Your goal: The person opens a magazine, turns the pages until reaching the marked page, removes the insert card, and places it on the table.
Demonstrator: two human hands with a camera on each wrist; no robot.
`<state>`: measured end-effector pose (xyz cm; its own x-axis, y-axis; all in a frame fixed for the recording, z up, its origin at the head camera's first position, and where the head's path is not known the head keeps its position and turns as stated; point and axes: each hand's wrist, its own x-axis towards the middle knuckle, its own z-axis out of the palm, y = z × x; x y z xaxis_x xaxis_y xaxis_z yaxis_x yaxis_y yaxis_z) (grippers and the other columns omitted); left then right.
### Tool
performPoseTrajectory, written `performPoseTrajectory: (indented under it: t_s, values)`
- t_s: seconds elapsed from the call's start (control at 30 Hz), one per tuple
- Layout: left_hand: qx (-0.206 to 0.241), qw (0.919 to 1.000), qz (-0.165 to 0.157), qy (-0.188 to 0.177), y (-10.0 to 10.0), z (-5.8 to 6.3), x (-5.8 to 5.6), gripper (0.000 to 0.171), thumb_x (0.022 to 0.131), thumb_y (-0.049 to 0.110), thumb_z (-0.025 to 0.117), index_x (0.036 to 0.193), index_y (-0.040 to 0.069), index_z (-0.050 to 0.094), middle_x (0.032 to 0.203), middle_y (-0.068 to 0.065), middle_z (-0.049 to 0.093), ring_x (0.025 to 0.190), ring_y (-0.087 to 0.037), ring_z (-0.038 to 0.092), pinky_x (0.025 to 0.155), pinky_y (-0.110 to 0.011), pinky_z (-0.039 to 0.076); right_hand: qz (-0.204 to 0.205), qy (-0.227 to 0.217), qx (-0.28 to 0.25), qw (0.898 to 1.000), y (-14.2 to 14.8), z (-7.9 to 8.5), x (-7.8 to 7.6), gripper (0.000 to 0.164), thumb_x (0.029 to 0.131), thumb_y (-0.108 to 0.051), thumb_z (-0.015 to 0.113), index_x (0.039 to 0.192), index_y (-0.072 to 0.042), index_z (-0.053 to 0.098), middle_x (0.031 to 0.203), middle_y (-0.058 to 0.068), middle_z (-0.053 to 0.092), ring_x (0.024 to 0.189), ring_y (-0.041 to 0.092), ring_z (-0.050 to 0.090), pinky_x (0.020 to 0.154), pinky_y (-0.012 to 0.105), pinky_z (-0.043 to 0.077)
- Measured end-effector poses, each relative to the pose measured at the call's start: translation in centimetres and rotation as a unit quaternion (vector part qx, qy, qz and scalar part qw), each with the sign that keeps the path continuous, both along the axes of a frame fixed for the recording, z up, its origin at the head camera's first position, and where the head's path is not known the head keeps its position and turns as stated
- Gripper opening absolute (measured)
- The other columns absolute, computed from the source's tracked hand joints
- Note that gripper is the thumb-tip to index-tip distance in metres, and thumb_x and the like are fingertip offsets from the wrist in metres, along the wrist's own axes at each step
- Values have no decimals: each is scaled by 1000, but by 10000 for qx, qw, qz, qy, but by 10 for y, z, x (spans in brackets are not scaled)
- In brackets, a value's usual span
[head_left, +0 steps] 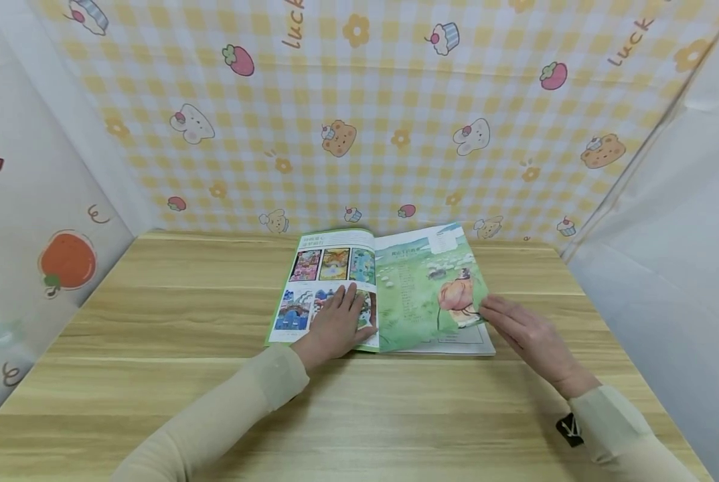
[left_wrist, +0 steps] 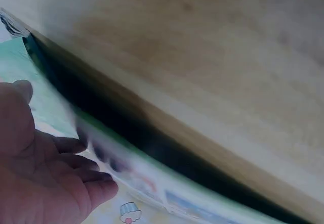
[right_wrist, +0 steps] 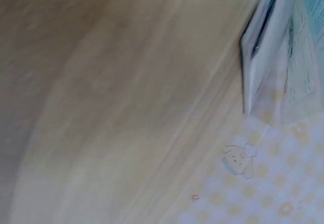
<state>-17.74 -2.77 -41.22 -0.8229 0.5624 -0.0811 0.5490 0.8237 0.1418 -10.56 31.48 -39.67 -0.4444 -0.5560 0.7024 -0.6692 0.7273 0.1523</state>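
Note:
A picture magazine (head_left: 335,237) lies spread on the wooden table, with small colourful pictures on its left page. My left hand (head_left: 337,323) rests on the lower part of that page beside the fold, fingers extended. In the left wrist view, the same hand (left_wrist: 45,168) shows above the page with its fingers slightly bent. The right page (head_left: 416,288), a green meadow with a pink figure, has its lower outer corner raised. At that corner my right hand (head_left: 531,338) pinches the page edge; the thumb is hidden. In the right wrist view the lifted page (right_wrist: 304,77) stands away from the pages beneath.
Under the raised leaf, a white page (head_left: 464,345) shows along the bottom. The wooden table (head_left: 359,415) extends on all sides of the magazine. A yellow checked cloth (head_left: 371,100) hangs behind it, with white cloth walls (head_left: 685,234) at the sides.

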Motion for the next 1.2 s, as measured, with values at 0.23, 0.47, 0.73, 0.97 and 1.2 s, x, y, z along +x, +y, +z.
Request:
performPoseTrajectory:
  t_s: [0.23,0.47,0.73,0.97,1.2]
  values:
    - [160,9993,-340,25,19,10,8,82,98,58,44,155,4,22,163,-18,17,152,-36,15,122,-48,23,205,398,-184,9988,-11,10,-4,41,106,-24,40,106,-4,75,107,14,74,137,-3,41,112,8,27]
    - [291,9946,-942,309,51,16,19,85,96,61,44,156,5,20,164,-15,16,153,-32,15,124,-43,22,325,525,-261,9978,-18,17,-6,39,105,-23,42,105,-1,74,106,15,74,138,-1,41,114,11,29]
    - [60,9864,-1233,1084,76,20,27,80,99,58,39,157,7,18,165,-8,16,153,-25,18,124,-35,23,307,575,-201,9977,-24,24,-5,39,105,-22,41,107,-2,74,108,14,74,139,0,40,115,12,29]
    - [251,9729,-1225,1946,85,22,28,68,103,48,39,155,7,25,163,-7,26,150,-23,29,120,-33,30,386,621,-174,9972,-27,28,-7,37,105,-20,42,107,-1,74,110,14,73,139,1,40,115,13,29]
    - [393,9506,-1256,2812,80,23,28,60,103,38,46,151,5,35,158,-10,36,145,-23,38,117,-32,35,442,640,-132,9969,-32,29,-9,37,105,-21,42,108,-2,74,110,14,73,139,1,40,115,14,30]
